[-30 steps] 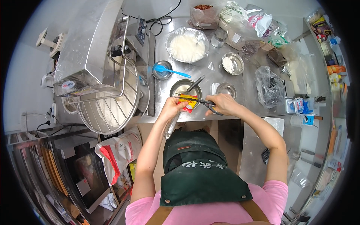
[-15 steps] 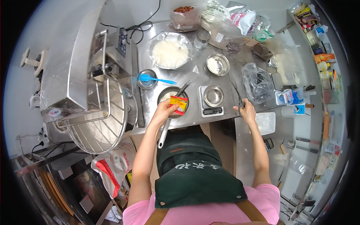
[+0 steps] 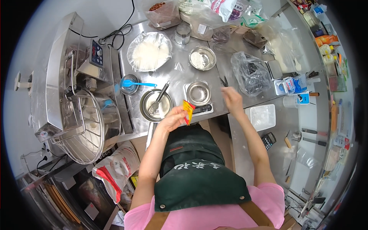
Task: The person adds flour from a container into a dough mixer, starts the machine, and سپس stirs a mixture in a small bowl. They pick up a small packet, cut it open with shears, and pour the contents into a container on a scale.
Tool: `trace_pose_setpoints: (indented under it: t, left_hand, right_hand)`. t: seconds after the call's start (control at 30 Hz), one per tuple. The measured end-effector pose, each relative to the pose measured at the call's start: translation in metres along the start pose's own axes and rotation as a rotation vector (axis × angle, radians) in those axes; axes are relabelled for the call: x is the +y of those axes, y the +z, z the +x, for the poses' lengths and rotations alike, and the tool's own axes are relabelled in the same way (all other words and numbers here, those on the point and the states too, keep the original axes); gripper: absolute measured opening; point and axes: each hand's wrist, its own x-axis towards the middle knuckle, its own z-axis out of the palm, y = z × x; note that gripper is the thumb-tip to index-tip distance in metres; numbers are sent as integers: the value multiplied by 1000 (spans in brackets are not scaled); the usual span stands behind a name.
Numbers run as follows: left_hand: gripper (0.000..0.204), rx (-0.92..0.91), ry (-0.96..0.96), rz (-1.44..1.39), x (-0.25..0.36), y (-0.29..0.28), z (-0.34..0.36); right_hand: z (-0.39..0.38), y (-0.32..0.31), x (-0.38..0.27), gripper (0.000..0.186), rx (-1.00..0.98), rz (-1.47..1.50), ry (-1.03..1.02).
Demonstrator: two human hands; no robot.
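Observation:
My left hand (image 3: 171,119) pinches a small red and yellow sachet (image 3: 188,111) above the counter's front edge, between a metal bowl holding a whisk (image 3: 155,105) and a digital scale (image 3: 200,109). An empty small steel bowl (image 3: 198,93) sits on the scale. My right hand (image 3: 231,98) hovers to the right of the scale with its fingers loose and nothing in it. Black scissors (image 3: 224,81) lie on the steel counter (image 3: 178,74) just beyond its fingertips.
A film-covered bowl of white flour (image 3: 149,51), a small bowl of white powder (image 3: 202,58) and a cup with a blue spatula (image 3: 129,84) stand behind. A clear plastic bag (image 3: 251,73), white tub (image 3: 262,117) and calculator (image 3: 268,140) lie right. A dough mixer (image 3: 76,99) fills the left.
My right hand left the sachet, swung right and now hovers empty by the scissors on the counter. My left hand drew the sachet back from over the whisk bowl toward the front edge.

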Motion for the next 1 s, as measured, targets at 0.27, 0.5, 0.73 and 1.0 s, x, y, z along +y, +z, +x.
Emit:
trace_pose_setpoints:
  t: [0.27,0.5,0.73,1.0]
  left_hand:
    - [37,-253,-122,-37,-6,32,23]
    - [56,71,-47,260,9,31,18]
    - [20,437,279,1112,4,77,27]
    - [17,666,605,1528,-36,65,43]
  right_hand:
    - [41,-18,-106,20,-404,468,-386]
    - [47,-9,-108,8,-316,216,-340]
    - [37,16,-93,7,-179,410,76]
    - [22,65,-65,6,132,1154,854]
